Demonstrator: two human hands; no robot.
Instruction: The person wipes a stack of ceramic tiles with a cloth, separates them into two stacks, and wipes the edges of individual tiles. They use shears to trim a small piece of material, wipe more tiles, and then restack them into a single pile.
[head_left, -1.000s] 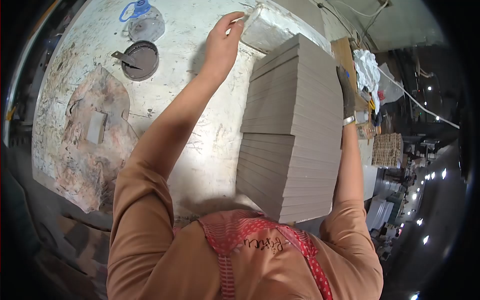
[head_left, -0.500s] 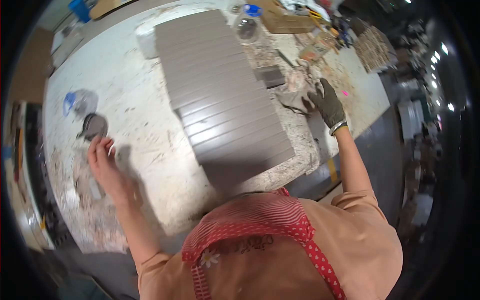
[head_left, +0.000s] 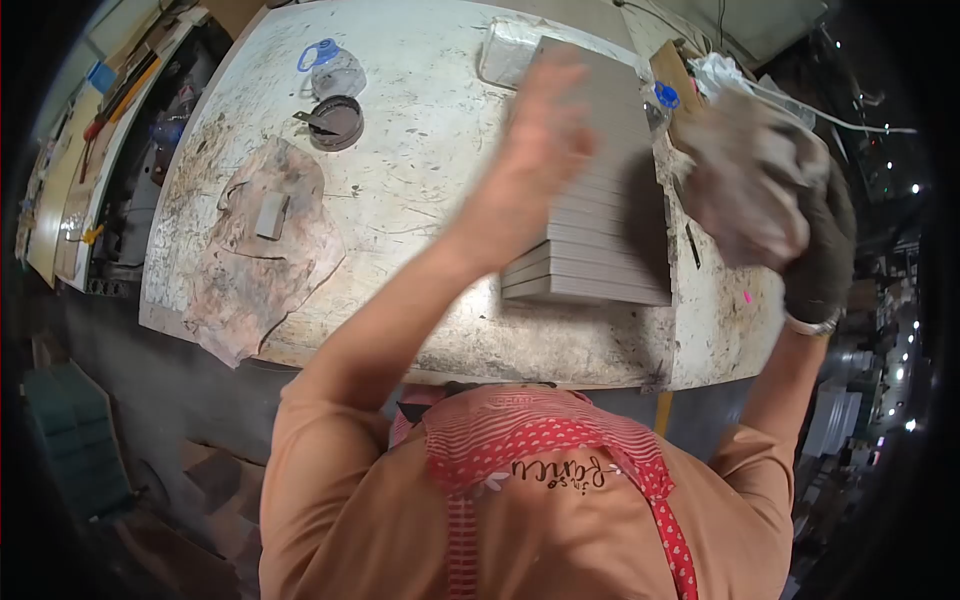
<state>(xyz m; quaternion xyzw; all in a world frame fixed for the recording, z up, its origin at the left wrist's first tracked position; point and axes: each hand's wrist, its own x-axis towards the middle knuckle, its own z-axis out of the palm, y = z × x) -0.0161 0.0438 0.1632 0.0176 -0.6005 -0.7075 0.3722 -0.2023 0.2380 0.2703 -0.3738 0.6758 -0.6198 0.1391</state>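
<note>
My bare left hand, blurred by motion, is over the stack of grey slatted boards. Its fingers look apart, with nothing visible in them; whether it touches the top board I cannot tell. On my right hand is a dark glove, and it grips a crumpled, stained rag held up at the right side of the stack. Left of the boards sits a round dark tin with a flat blade-like tool across its rim.
A clear plastic container with a blue handle stands behind the tin. Front left lies a stained cloth with a small grey block on it. A wrapped white block touches the stack's far end. A dark thin tool lies at right.
My left hand has moved from beside the tin to over the boards. My right hand has lifted the rag off the table. The view has turned, and the boards appear further right.
</note>
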